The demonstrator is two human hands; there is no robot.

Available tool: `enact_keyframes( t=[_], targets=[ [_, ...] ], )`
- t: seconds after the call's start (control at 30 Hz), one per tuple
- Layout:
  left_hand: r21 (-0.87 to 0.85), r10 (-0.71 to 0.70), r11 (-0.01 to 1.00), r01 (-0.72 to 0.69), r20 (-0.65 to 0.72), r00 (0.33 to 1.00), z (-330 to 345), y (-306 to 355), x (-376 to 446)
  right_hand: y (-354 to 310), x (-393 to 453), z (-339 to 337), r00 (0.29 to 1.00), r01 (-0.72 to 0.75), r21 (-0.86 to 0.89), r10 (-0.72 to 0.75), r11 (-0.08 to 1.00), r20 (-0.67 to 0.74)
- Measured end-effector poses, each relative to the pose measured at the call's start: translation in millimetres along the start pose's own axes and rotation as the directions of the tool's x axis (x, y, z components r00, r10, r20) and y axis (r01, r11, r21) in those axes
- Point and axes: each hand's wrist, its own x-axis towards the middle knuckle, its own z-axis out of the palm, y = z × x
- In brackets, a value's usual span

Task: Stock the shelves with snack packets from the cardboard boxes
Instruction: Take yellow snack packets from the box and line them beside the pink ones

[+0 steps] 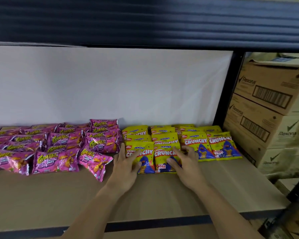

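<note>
Yellow Crunchy snack packets [195, 142] lie in overlapping rows on the brown shelf board [162, 195], right of centre. My left hand [126, 164] rests with straight fingers on the front-left yellow packet [146, 156]. My right hand [185, 161] lies on the neighbouring front packet [164, 156], fingers spread and lightly bent over it. Pink Cornitoz packets [59, 145] fill the left part of the shelf in several untidy rows.
A white back panel [110, 83] closes the shelf behind the packets. The dark shelf above [145, 23] overhangs. A black upright post [226, 94] bounds the right side, with stacked Rexona cardboard boxes [269, 104] beyond it. The shelf's front edge [159, 221] is black.
</note>
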Motion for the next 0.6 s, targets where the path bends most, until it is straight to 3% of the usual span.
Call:
enact_keyframes(
  t=[0.2,0.6],
  targets=[
    [0.092,0.099,0.991,-0.096,-0.030,0.995,4,-3,-3,-3,-8,0,0.990,0.137,-0.101,-0.141,0.985,-0.027],
    [0.190,0.052,0.981,-0.048,-0.021,0.998,7,7,-8,-17,-13,15,0.996,0.082,-0.157,-0.085,0.984,-0.012]
  ],
)
